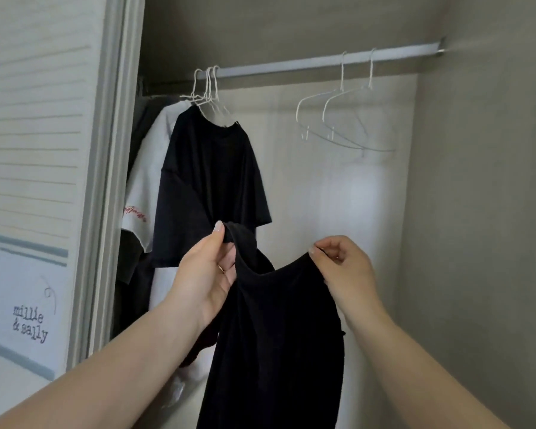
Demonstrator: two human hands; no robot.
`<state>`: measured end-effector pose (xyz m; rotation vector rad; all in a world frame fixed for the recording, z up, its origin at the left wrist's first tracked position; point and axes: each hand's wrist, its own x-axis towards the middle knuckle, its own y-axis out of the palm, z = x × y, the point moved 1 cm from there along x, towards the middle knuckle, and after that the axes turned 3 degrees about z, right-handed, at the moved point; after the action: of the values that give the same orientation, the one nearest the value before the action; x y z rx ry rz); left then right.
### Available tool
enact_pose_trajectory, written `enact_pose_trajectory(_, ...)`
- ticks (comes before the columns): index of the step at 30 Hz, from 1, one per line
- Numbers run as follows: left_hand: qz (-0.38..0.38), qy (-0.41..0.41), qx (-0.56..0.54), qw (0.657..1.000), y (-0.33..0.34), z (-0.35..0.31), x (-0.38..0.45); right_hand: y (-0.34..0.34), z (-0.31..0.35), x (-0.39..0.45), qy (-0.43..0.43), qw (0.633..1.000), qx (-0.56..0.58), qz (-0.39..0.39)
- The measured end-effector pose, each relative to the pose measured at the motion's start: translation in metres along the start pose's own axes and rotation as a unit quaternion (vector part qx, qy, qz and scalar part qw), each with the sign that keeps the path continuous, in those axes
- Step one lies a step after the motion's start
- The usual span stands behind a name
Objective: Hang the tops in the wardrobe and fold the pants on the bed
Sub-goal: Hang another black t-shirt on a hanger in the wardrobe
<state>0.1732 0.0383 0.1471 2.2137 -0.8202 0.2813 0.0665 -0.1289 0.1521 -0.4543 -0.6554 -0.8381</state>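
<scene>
Two hands hold one black top (276,335) up in front of the open wardrobe, below the rail (291,64). Left hand (209,274) pinches the neckline at its left shoulder, thumb up over the fabric; a ring shows on one finger. Right hand (342,264) pinches the neckline's right side, fingers curled tight on the edge. The neck opening sags between the two grips and the body of the top hangs straight down out of the bottom of the view.

Two empty white wire hangers (347,119) hang near the right end of the rail, close together, well apart from the clothes. At the left end of the rail hang a black T-shirt (211,187) and, just behind it, a white T-shirt (149,181) with red script on the sleeve, plus darker garments further left, partly hidden by the sliding door (28,150). Door carries the print "millie & sally".

Step, as I read it: hanging tops, this one not yet on a hanger. Pants and bed not in view.

Next move likely calls for freeing one hand, probably the right since it is on the empty hangers' side, taking one off the rail, and feeding it through the neck opening while the other hand keeps the collar up. Risk: the top slips from a one-hand pinch.
</scene>
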Motion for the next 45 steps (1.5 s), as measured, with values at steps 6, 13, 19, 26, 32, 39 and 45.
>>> enact_pose_trajectory(6, 0.032, 0.046, -0.017, 0.998, 0.026, -0.003, 0.069, 0.008, -0.01, 0.066, -0.025, 0.999, -0.032, -0.015)
enact_pose_trajectory(13, 0.055, 0.067, -0.015, 0.996, 0.045, 0.002, 0.133, 0.021, 0.024, 0.126, -0.123, 0.992, -0.032, -0.021)
enact_pose_trajectory(19, 0.085, 0.078, 0.003, 0.993, 0.052, -0.008, 0.18, 0.051, 0.086, 0.183, -0.221, 0.97, -0.1, 0.005)
enact_pose_trajectory(26, 0.122, 0.101, 0.019, 0.987, 0.047, -0.028, 0.22, 0.08, 0.123, 0.268, -0.079, 0.972, -0.216, -0.041)
enact_pose_trajectory(32, 0.141, 0.105, 0.015, 0.984, 0.029, -0.037, 0.243, 0.081, 0.104, 0.307, -0.047, 0.964, -0.252, -0.071)
enact_pose_trajectory(39, 0.135, 0.119, -0.004, 0.984, 0.01, -0.036, 0.257, 0.087, 0.088, 0.318, -0.126, 0.959, -0.232, -0.099)
enact_pose_trajectory(45, 0.125, 0.12, 0.001, 0.985, -0.002, -0.026, 0.266, 0.094, 0.075, 0.286, -0.206, 0.934, -0.289, -0.038)
